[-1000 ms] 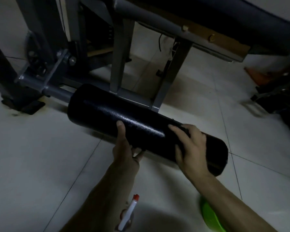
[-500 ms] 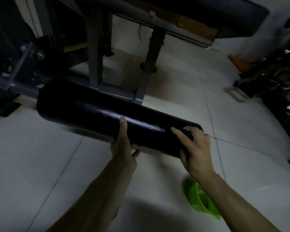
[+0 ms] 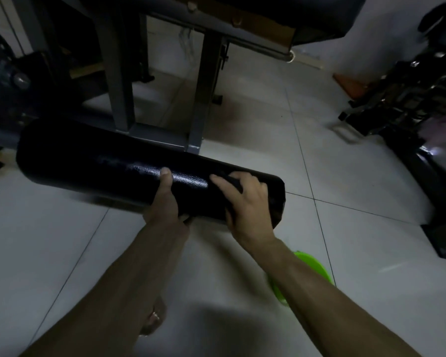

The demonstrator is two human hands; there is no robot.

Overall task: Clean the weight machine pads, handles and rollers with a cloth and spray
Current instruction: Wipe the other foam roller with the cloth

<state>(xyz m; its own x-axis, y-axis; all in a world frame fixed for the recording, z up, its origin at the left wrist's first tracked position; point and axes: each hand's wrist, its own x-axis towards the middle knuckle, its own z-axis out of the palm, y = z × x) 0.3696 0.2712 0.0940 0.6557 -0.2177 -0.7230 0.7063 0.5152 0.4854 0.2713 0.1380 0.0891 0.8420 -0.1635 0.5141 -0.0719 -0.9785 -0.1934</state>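
Observation:
The long black roller pad of the weight machine lies low above the tiled floor, on a grey bar that runs off to the left. My left hand grips it from below near the middle, thumb on top. My right hand lies over the roller's right end and holds a dark cloth against it, the fingers curled over the cloth. No spray bottle shows.
The grey steel frame and the padded bench stand just behind the roller. A green bowl sits on the floor under my right forearm. Dark gym equipment crowds the right side. Pale tiles lie in front.
The view has swung right and the roller now sits further left in the frame. Both hands keep their hold on it. The spray bottle seen by my left arm has dropped out of view.

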